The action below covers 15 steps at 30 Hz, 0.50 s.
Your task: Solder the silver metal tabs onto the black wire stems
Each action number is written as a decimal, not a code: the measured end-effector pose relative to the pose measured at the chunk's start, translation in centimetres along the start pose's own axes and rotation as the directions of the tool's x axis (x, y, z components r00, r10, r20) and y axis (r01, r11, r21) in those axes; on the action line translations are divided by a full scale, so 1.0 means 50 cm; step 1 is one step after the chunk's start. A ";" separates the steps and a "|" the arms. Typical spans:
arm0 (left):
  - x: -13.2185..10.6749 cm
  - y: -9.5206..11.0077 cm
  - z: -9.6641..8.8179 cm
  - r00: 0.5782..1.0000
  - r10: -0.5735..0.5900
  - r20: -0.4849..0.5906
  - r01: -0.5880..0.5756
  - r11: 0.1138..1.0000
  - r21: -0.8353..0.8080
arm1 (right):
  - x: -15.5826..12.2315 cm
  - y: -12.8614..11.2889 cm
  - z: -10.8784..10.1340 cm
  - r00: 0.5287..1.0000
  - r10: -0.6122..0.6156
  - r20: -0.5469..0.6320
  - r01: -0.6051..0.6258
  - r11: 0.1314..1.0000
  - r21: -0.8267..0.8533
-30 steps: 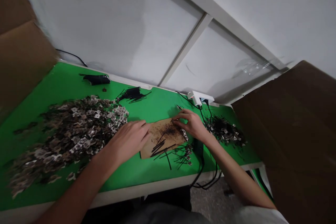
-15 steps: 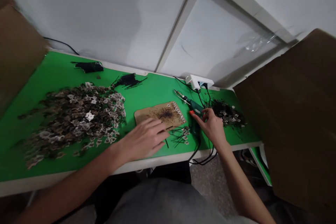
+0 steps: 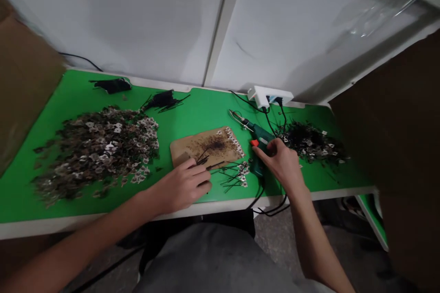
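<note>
My left hand (image 3: 182,185) lies on the green table (image 3: 206,114) at the near edge of a brown stained board (image 3: 205,145), its fingers curled round thin black sticks (image 3: 206,163). My right hand (image 3: 280,160) is wrapped on the handle of a green glue gun (image 3: 258,139) with an orange trigger, which lies on the table right of the board, nozzle pointing away to the left. A small loose cluster of black sticks and tiny pale pieces (image 3: 237,176) sits between the two hands.
A big heap of small pale and brown pieces (image 3: 99,149) covers the table's left. A smaller dark heap (image 3: 311,142) lies at the right. A white power strip (image 3: 270,96) with cables stands at the back wall. Black bundles (image 3: 110,85) lie far left. Brown cardboard (image 3: 395,137) rises at right.
My right hand left the board, moved right and closed on the glue gun. My left hand slid toward me across the board and curled onto the black sticks. The view shifted.
</note>
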<state>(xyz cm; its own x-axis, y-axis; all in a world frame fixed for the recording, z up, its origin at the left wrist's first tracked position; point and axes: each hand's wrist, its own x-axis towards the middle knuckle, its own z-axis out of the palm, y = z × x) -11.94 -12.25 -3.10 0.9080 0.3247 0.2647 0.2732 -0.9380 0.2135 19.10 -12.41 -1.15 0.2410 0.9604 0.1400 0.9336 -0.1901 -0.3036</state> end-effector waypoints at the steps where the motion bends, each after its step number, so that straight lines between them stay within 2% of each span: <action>1: -0.004 0.000 -0.001 1.000 -0.013 0.003 0.014 1.000 -0.022 | 0.002 0.000 0.000 1.000 0.003 0.011 -0.003 1.000 -0.001; 5: -0.013 0.022 -0.003 0.988 -0.149 -0.046 0.147 0.988 -0.045 | 0.002 0.000 -0.004 0.999 0.021 0.035 -0.021 1.000 -0.005; 8: -0.009 0.061 -0.001 0.930 -0.342 -0.137 0.350 0.936 0.037 | -0.006 -0.002 -0.008 0.999 0.042 0.028 -0.042 0.999 -0.003; 10: -0.004 0.088 0.000 0.887 -0.429 -0.169 0.449 0.888 0.102 | -0.013 -0.003 -0.009 0.997 0.073 0.019 -0.073 0.997 0.023; 15: 0.010 0.121 -0.007 0.849 -0.496 -0.180 0.526 0.826 0.202 | -0.032 -0.004 -0.003 0.990 0.133 -0.052 -0.124 0.982 0.144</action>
<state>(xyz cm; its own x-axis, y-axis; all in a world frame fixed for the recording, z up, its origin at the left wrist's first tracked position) -9.96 -17.71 -1.35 0.5784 0.7632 0.2881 0.7673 -0.6289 0.1256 18.59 -13.93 -1.18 0.3766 0.9146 0.1476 0.8485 -0.2765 -0.4512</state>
